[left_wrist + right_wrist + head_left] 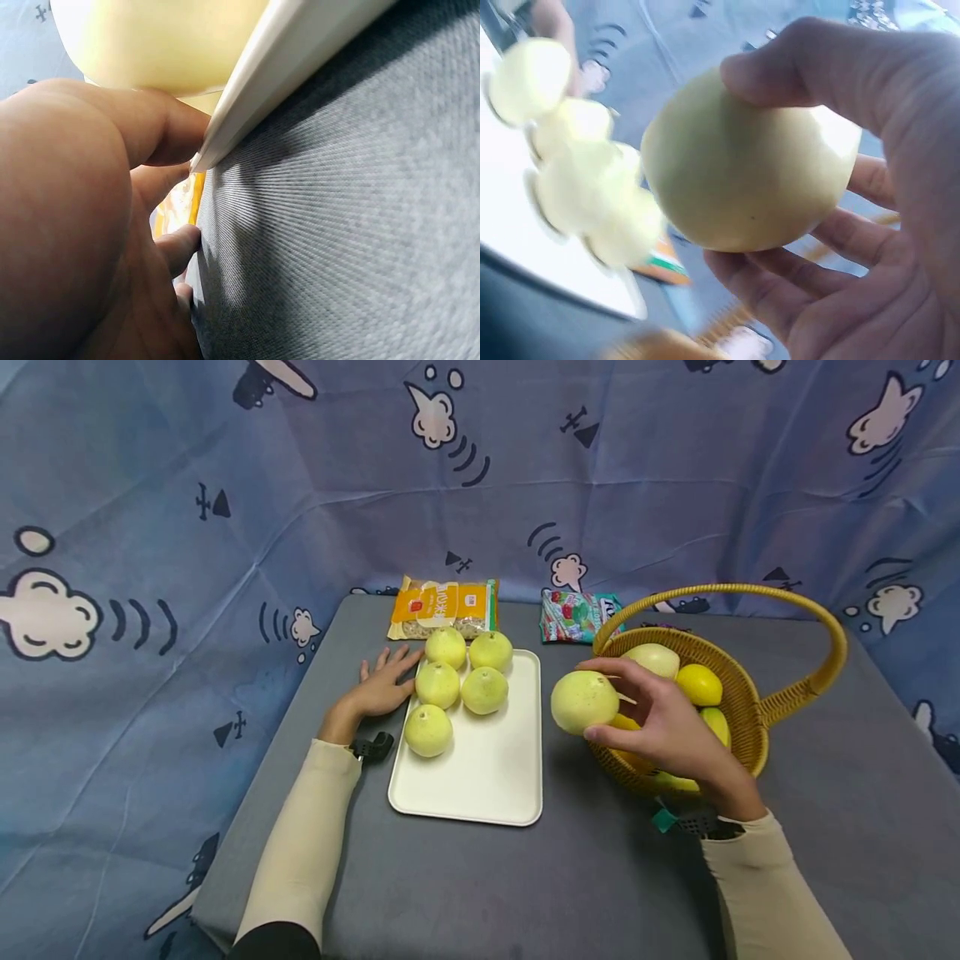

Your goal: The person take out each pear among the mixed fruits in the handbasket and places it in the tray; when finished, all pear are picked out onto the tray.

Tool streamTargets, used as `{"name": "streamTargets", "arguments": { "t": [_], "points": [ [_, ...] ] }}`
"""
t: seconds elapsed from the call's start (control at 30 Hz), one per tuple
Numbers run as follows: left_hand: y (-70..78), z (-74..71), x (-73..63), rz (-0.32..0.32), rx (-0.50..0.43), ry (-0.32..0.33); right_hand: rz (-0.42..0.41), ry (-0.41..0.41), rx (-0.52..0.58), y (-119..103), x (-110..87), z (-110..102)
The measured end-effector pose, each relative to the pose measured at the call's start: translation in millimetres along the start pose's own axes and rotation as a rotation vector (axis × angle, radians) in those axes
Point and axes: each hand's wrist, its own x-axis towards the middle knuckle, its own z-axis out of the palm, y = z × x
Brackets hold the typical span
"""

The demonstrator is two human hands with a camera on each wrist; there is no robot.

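My right hand (660,714) grips a pale yellow-green round fruit (584,702) between thumb and fingers, in the air between tray and basket. In the right wrist view the thumb lies across one side of this fruit (750,169), with fingers curled round the other. My left hand (381,685) rests at the left edge of the white tray (495,777), fingers spread. The left wrist view shows a digit against the tray's rim (247,82). Several similar fruits (484,691) sit on the tray's left and far parts.
A yellow wicker basket (738,693) with a tall arched handle stands on the right. It holds another pale fruit (654,658), a lemon (699,684) and other yellow fruit. Behind the tray lie an orange-and-clear bag of grain (446,608) and a green-and-red packet (576,616).
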Motion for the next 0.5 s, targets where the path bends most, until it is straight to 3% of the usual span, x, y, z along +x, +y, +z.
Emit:
{"name": "streamTargets", "arguments": {
  "t": [0.23, 0.5],
  "points": [
    [2.5, -1.4, -1.0, -0.003, 0.0, -0.01, -0.012, -0.154, 0.076, 11, 29.9, 48],
    [-0.2, -0.4, -0.3, 0.014, -0.013, 0.0, -0.021, -0.194, 0.117, 33, 50.9, 99]
  ]
}}
